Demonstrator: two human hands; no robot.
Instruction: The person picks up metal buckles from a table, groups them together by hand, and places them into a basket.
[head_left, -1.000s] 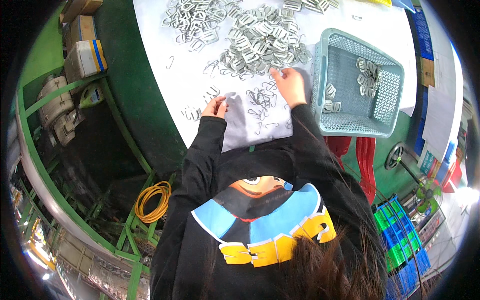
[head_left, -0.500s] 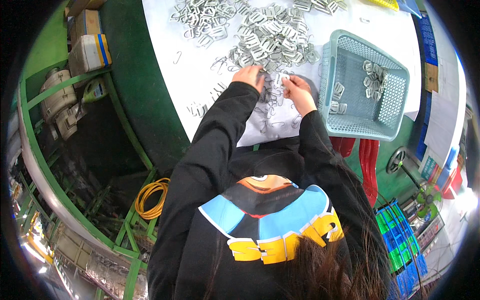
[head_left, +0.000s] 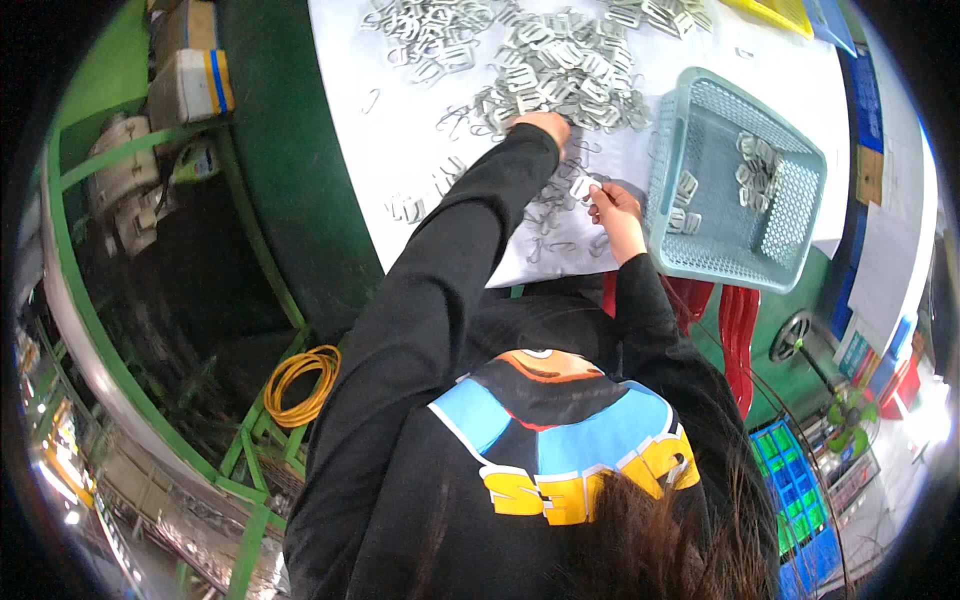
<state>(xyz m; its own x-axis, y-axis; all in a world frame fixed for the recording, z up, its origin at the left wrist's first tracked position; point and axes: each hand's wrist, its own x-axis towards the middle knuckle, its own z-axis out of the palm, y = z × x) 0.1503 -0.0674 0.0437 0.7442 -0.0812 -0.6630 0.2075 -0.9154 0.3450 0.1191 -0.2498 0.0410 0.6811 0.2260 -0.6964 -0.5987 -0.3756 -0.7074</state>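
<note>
My left hand (head_left: 546,126) reaches to the near edge of a heap of silver-grey metal buckles (head_left: 570,55); its fingers are mostly hidden beyond the hand and sleeve. My right hand (head_left: 618,212) is closer to me, with thumb and fingers pinching one pale flat buckle (head_left: 584,188). Between and below the hands, small thin wire hooks (head_left: 553,215) lie scattered over the white tabletop (head_left: 350,135). Just right of my right hand stands a grey-blue plastic basket (head_left: 668,258) holding several small clusters of buckles (head_left: 756,172).
Another heap of buckles (head_left: 425,40) lies at the far left of the tabletop, and a few pieces (head_left: 407,207) rest near its left edge. A yellow tray (head_left: 775,12) is at the far right. Below the basket is a red stool (head_left: 738,340). A coiled yellow hose (head_left: 302,386) hangs at left.
My left hand has moved right and a little farther, onto the heap's edge. My right hand has drawn back toward me with the buckle, away from the left hand. The view has shifted slightly.
</note>
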